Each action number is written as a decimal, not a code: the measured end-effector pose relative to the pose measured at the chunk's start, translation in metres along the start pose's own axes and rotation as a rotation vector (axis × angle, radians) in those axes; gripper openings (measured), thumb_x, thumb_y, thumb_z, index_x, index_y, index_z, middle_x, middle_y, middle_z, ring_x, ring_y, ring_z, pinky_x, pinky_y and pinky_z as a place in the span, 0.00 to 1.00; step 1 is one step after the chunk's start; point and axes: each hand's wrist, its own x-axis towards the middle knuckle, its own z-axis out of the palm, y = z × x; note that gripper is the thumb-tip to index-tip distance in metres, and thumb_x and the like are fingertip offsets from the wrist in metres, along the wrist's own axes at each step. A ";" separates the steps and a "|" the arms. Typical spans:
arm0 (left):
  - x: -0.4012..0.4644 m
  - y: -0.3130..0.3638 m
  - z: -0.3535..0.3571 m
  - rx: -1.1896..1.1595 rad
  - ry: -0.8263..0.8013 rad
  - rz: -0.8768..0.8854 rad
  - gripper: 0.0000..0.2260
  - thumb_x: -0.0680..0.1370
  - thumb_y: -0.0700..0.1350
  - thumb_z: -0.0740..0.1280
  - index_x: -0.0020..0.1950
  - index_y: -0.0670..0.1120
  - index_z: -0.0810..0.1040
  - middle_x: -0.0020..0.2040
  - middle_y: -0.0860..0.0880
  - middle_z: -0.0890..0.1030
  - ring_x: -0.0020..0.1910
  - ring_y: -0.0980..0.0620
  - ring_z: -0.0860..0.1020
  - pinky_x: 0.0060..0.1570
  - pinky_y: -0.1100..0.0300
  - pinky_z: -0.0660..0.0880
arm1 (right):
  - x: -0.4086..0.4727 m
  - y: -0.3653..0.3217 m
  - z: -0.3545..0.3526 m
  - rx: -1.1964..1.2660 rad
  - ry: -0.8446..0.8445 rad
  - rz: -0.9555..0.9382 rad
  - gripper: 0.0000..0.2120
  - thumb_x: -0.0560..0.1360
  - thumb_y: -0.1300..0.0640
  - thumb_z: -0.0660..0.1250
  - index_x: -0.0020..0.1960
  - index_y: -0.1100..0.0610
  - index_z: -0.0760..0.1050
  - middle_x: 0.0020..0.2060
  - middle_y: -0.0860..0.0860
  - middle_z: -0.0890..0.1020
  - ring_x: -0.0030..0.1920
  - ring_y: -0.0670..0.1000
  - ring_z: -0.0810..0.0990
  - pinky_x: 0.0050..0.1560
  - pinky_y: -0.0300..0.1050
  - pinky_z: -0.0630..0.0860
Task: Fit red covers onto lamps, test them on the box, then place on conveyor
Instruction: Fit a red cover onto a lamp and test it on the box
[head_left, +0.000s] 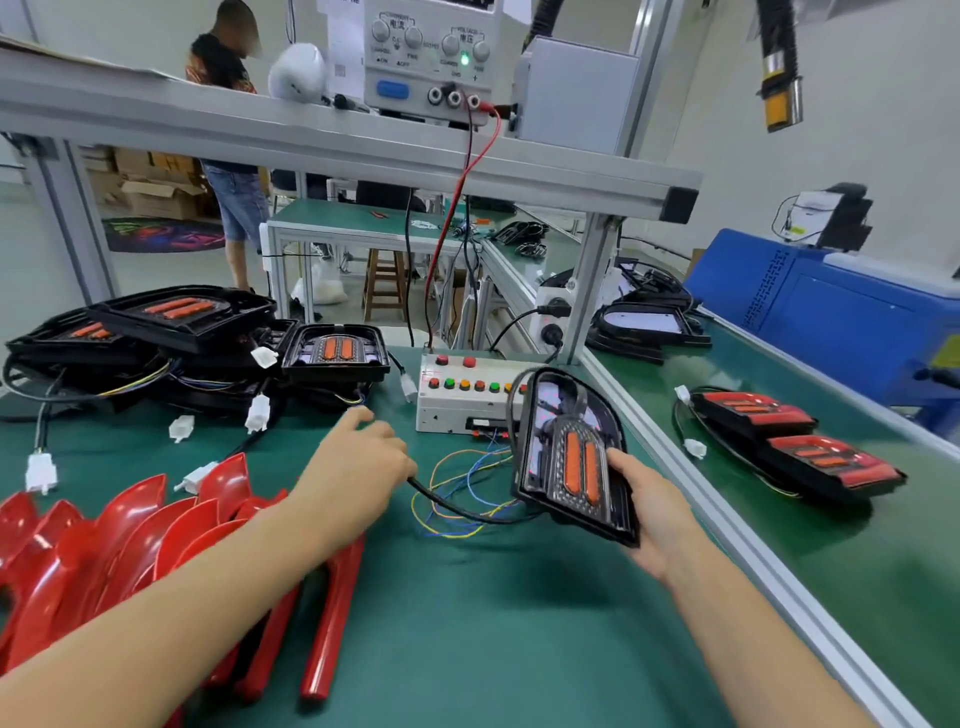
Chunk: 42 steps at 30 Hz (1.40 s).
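We hold black rigid-plastic lamp housing, orange strips inside (574, 457), right hand (657, 512) clasping edge; left hand (363, 457) pinches its black cable (457, 509). Light, stiff, scratch-prone: grip rim only.

One wide-angle view, worn on the head, looks forward and down over the green desk (467, 623) from close above. Both forearms reach in from 6 o'clock. The test box (462, 395) sits near centre; the conveyor (857, 561) runs along 3 o'clock, a frame rail (337, 135) crosses at 12, and straight lines bow towards the edges.
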 end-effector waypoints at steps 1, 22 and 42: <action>0.004 -0.005 0.003 0.032 -0.036 -0.038 0.10 0.70 0.41 0.69 0.49 0.54 0.82 0.45 0.56 0.82 0.52 0.54 0.77 0.60 0.57 0.57 | -0.001 0.002 -0.004 -0.005 0.016 0.005 0.14 0.79 0.58 0.60 0.48 0.63 0.83 0.44 0.62 0.85 0.35 0.57 0.85 0.32 0.52 0.82; 0.032 0.057 0.021 -0.344 -0.246 -0.008 0.10 0.77 0.48 0.63 0.56 0.54 0.77 0.57 0.53 0.74 0.63 0.51 0.68 0.69 0.51 0.52 | 0.005 0.024 -0.001 -0.135 0.110 0.107 0.13 0.79 0.60 0.62 0.45 0.64 0.83 0.41 0.61 0.86 0.34 0.54 0.85 0.32 0.46 0.81; 0.027 0.000 0.026 -0.113 -0.332 -0.027 0.28 0.73 0.36 0.57 0.71 0.56 0.66 0.74 0.59 0.62 0.77 0.53 0.48 0.70 0.37 0.37 | 0.005 0.002 -0.010 -0.916 0.122 0.040 0.11 0.80 0.57 0.59 0.41 0.56 0.75 0.35 0.49 0.84 0.35 0.48 0.79 0.38 0.39 0.71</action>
